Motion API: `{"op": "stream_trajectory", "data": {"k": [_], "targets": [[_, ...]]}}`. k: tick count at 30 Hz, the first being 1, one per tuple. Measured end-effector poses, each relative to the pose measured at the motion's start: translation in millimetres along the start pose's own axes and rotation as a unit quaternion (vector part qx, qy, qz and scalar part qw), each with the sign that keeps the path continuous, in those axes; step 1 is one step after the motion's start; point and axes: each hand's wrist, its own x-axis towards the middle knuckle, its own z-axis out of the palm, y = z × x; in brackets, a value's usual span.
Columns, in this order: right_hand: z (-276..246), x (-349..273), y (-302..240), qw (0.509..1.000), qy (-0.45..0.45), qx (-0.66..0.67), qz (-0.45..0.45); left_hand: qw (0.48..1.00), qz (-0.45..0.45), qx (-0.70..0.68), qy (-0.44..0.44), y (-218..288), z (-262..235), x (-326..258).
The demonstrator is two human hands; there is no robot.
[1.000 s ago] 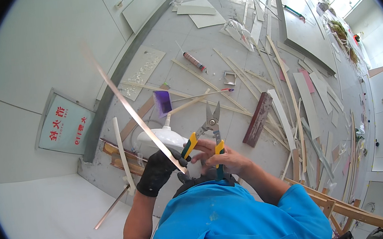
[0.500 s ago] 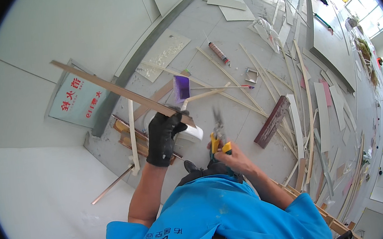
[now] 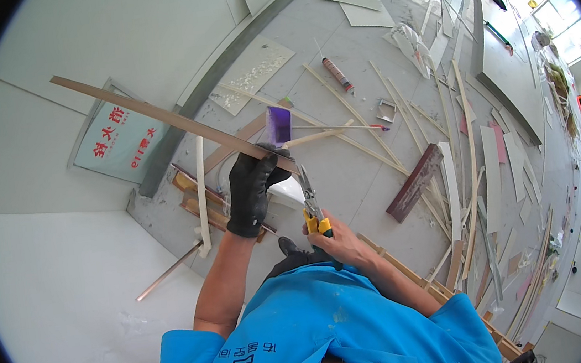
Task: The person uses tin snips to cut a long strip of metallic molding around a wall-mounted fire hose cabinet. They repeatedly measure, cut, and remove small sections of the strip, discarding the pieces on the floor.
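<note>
Strip (image 3: 154, 116) now swung flatter since before, clamped in gloved left hand (image 3: 254, 186); one snips (image 3: 311, 204), gripped by right hand (image 3: 333, 241).

L hand (image 3: 252, 189) gloved, grips long strip (image 3: 161, 117) | R hand (image 3: 337, 241) holds snips (image 3: 312, 204) at strip end

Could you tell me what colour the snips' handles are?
Yellow with black, on the snips; head view.
</note>
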Motion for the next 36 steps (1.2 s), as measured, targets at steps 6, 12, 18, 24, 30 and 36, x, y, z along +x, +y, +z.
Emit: {"op": "stream_trajectory", "data": {"k": [6, 12, 18, 24, 30, 36], "targets": [[4.8, 5.4, -2.1, 1.0, 0.002, 0.005, 0.005, 1.0, -0.004, -0.003, 0.003, -0.9, 1.8, -1.7], [7.0, 5.4, -0.7, 0.999, 0.014, -0.014, -0.032, 0.999, 0.005, 0.021, 0.028, -1.2, 3.3, -1.6], [5.8, 5.0, 0.6, 0.999, 0.028, -0.005, -0.039, 0.998, 0.011, 0.044, 0.037, -3.8, 1.5, 0.2], [5.2, 5.1, 0.5, 0.999, 0.023, -0.016, -0.031, 0.998, 0.009, 0.041, 0.036, 0.9, 4.8, 0.3], [5.0, 3.4, -3.7, 0.999, 0.022, -0.024, -0.029, 0.998, 0.004, 0.045, 0.031, 0.0, 3.0, 0.2], [5.9, 3.0, -2.4, 0.999, 0.021, -0.028, -0.027, 0.998, 0.004, 0.049, 0.031, -2.9, 2.5, -1.2]]}}
